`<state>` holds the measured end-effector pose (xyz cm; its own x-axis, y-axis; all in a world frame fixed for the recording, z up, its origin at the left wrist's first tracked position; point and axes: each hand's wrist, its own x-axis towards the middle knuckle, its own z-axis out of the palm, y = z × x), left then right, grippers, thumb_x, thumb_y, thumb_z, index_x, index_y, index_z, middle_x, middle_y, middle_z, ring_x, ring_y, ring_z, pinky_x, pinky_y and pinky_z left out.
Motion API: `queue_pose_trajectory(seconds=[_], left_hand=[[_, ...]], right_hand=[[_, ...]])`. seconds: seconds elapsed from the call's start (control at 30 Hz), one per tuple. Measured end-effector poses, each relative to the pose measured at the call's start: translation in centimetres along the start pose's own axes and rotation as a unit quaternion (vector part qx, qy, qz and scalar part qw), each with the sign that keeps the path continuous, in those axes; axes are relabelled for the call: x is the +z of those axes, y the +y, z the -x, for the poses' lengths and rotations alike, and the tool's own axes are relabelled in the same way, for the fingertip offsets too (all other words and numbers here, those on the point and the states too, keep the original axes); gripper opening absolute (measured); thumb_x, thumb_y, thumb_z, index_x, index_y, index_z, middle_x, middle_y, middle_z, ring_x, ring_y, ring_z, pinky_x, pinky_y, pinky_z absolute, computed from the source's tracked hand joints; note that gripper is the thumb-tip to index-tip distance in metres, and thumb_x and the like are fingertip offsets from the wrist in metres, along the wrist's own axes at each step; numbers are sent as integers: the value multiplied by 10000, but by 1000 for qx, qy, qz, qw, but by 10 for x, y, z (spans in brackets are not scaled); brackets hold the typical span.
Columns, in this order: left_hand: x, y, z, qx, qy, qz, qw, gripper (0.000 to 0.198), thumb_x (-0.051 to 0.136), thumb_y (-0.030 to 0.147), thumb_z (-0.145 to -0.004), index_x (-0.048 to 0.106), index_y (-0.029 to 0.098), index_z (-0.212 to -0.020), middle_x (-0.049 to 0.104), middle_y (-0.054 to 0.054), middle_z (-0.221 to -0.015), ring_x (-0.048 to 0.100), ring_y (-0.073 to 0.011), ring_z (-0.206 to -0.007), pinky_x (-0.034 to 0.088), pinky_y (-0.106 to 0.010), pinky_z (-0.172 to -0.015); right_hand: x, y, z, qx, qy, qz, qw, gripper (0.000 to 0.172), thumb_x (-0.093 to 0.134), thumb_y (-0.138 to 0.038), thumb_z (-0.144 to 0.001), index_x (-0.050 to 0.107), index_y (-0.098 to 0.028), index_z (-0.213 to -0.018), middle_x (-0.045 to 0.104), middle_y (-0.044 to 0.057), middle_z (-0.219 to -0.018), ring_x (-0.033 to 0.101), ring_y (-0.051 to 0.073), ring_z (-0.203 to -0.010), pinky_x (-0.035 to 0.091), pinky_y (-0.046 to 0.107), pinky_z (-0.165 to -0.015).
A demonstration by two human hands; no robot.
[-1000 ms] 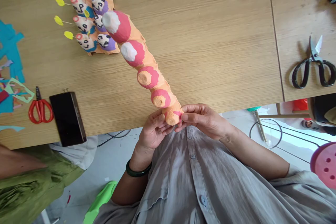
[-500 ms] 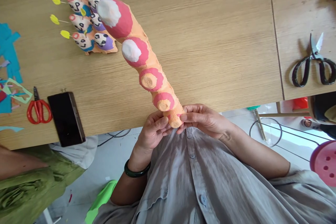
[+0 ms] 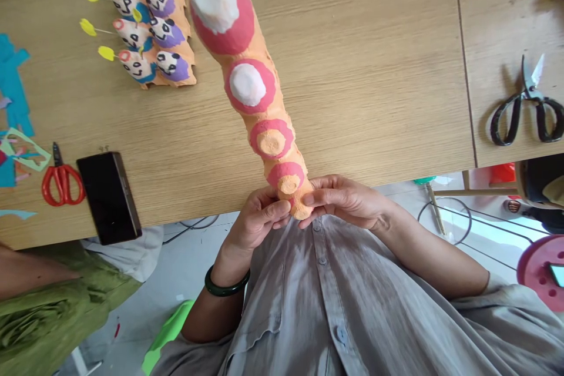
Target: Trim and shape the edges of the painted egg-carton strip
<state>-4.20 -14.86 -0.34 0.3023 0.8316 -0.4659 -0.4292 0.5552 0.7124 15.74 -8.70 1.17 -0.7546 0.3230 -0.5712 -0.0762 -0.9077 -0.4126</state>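
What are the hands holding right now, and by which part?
Left hand and right hand together pinch the painted egg-carton strip by its near end, around the last cone.

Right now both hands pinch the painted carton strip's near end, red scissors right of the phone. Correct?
No: the head view shows the red scissors left of the phone. The left hand and right hand do pinch the painted carton strip at its near end.
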Motion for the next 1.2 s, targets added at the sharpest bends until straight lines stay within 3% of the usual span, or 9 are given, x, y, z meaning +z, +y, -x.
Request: queue_pose_trajectory(seconds=[0.1, 0.23, 0.57, 0.73, 0.87, 1.0, 1.07, 1.13, 1.2], left_hand=[[1, 0, 0, -5, -1, -5, 1000, 429, 865, 500, -774, 626, 160, -671, 409, 58, -532, 309, -41, -441, 282, -188, -410], [4, 0, 0, -10, 13, -10, 1000, 423, 875, 506, -754, 636, 165, -681, 324, 81, -520, 301, -50, -446, 281, -194, -416], [14, 8, -3, -32, 69, 11, 997, 524, 874, 520, -719, 482, 193, -600, 210, 100, -527, 221, -51, -462, 278, -182, -415], [20, 9, -9, -52, 101, 37, 993, 507, 886, 538, -749, 564, 162, -642, 312, 86, -540, 266, -40, -475, 307, -165, -430], [16, 13, -10, -72, 83, 50, 993, 532, 788, 647, -830, 719, 120, -811, 492, 32, -584, 412, -68, -498, 416, -191, -454], [7, 18, -4, -36, 116, 47, 991, 557, 741, 636, -879, 783, 95, -1000, 698, -52, -752, 609, -122, -621, 588, -252, -596], [4, 19, -1, -17, 137, 63, 988, 557, 683, 624, -931, 784, 99, -1089, 779, -105, -923, 716, -166, -791, 646, -300, -765], [3, 18, 1, -13, 148, 77, 986, 568, 605, 612, -985, 771, 102, -1174, 803, -141, -1065, 759, -201, -948, 645, -343, -905], [3, 17, 2, -16, 155, 80, 985, 566, 559, 588, -1014, 751, 101, -1228, 803, -162, -1141, 768, -224, -1029, 628, -378, -978]], right_hand=[[-1, 1, -1, 4, -7, -2, 1000, 294, 900, -369, -749, 801, -117, -865, 795, 64, -848, 746, 166, -799, 658, 309, -789], [-1, 2, -3, 1, -31, -6, 1000, 320, 878, -420, -787, 802, -131, -899, 800, 73, -861, 753, 184, -828, 665, 323, -787], [-11, 5, 5, -113, 7, -25, 993, 229, 808, -367, -882, 792, -138, -874, 747, 44, -827, 726, 159, -774, 683, 319, -770], [-12, 5, 4, -117, 48, -25, 992, 321, 890, -433, -831, 786, -131, -859, 765, 52, -797, 749, 159, -766, 674, 293, -755], [-10, 4, 3, -141, 90, -62, 984, 326, 881, -445, -829, 779, -139, -876, 755, 42, -787, 735, 149, -746, 674, 297, -762], [-11, 2, 10, -161, 140, 48, 976, 346, 784, -460, -903, 775, -156, -1069, 793, 89, -962, 764, 215, -903, 674, 372, -805], [-12, 2, 14, -185, 207, 188, 942, 362, 742, -432, -938, 755, -169, -1187, 798, 93, -1012, 748, 207, -866, 652, 367, -774], [-13, 4, 17, -225, 277, 332, 873, 309, 703, -381, -962, 757, -175, -1185, 795, 88, -1011, 719, 189, -804, 616, 349, -737], [-12, 7, 17, -264, 307, 422, 811, 226, 667, -325, -978, 768, -182, -1122, 787, 75, -976, 701, 182, -782, 582, 331, -701]])
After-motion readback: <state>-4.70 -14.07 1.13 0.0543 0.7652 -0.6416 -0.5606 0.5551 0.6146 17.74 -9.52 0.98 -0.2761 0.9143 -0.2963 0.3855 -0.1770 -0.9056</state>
